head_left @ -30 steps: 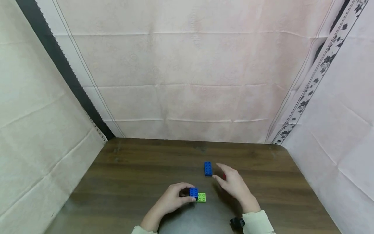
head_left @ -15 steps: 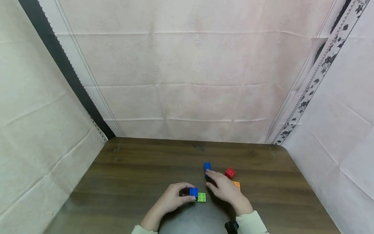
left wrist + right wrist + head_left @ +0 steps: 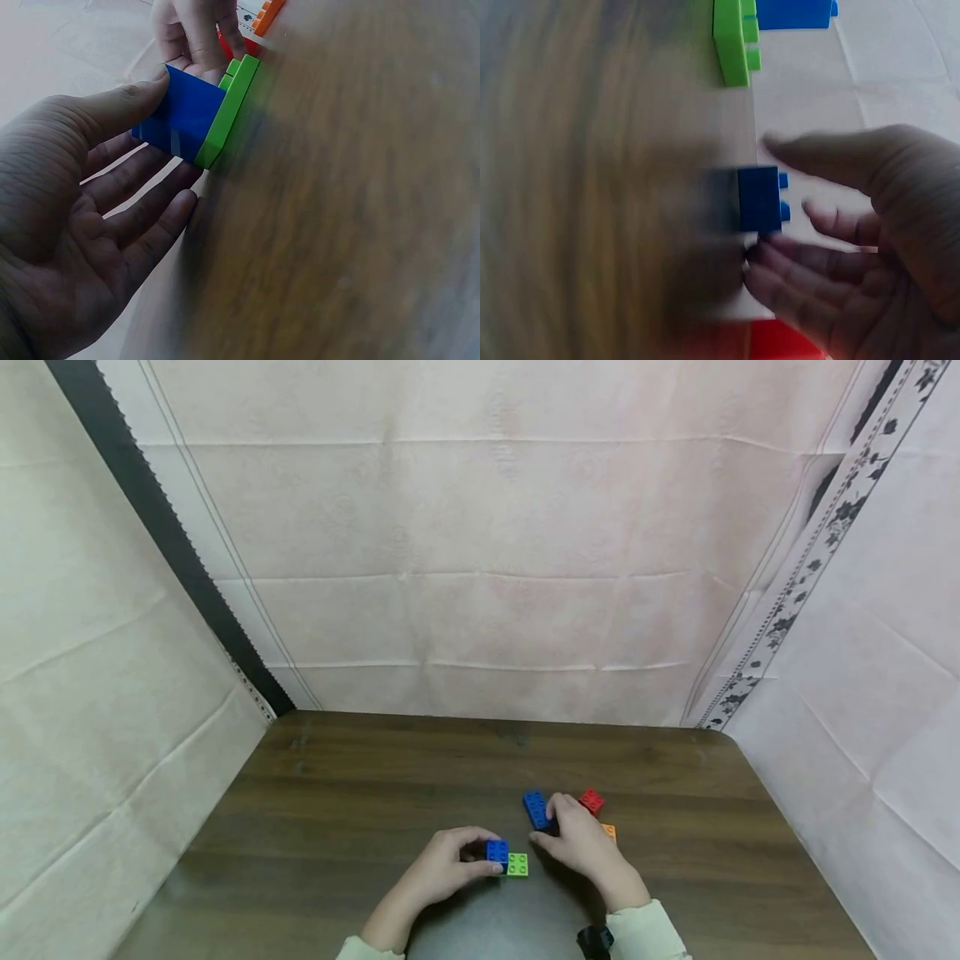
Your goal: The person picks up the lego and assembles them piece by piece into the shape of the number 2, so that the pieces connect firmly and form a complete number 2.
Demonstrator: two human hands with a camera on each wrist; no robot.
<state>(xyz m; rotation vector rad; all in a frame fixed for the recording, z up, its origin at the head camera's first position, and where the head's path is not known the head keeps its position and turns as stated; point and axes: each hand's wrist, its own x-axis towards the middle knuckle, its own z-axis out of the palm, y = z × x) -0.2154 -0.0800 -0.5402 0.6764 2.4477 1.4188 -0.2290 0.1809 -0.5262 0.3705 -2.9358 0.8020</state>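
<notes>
The blue brick [image 3: 536,811] lies on the bench [image 3: 337,827] at the right hand [image 3: 583,842], thumb and fingers apart. Likely light, stiff, smooth plastic: pinch its 2 long sides. The left hand [image 3: 444,867] clamps the blue-green stack [image 3: 504,857].

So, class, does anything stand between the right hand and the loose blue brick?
Nothing visible does. The right hand is right beside the loose blue brick; the red brick and the orange brick lie on the hand's other side.
</notes>
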